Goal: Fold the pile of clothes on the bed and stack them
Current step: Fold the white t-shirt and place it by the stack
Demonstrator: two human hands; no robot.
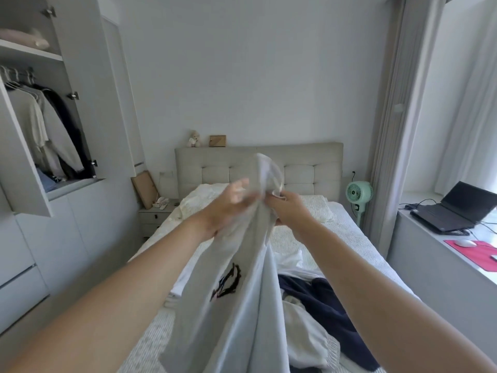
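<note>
Limp white garment [242, 305] in both hands

The left hand [231, 204] is motion-blurred, so how its fingers lie on the shirt [242, 292] cannot be told. The shirt's lower part runs off the frame at 6 o'clock, and its folds hide most of the dark print [228, 282]. It also covers part of the headboard [309, 168] and the middle of the bed [295, 238]. The right hand [289, 208] shows only its back; its fingertips are buried in cloth. At 5 o'clock the navy garment [330, 305] lies partly under the right forearm. At 3 o'clock the laptop [457, 208] and pink mat [476, 250] are cut by the edge. The wardrobe [40, 117] is cropped at 9 o'clock.
</note>
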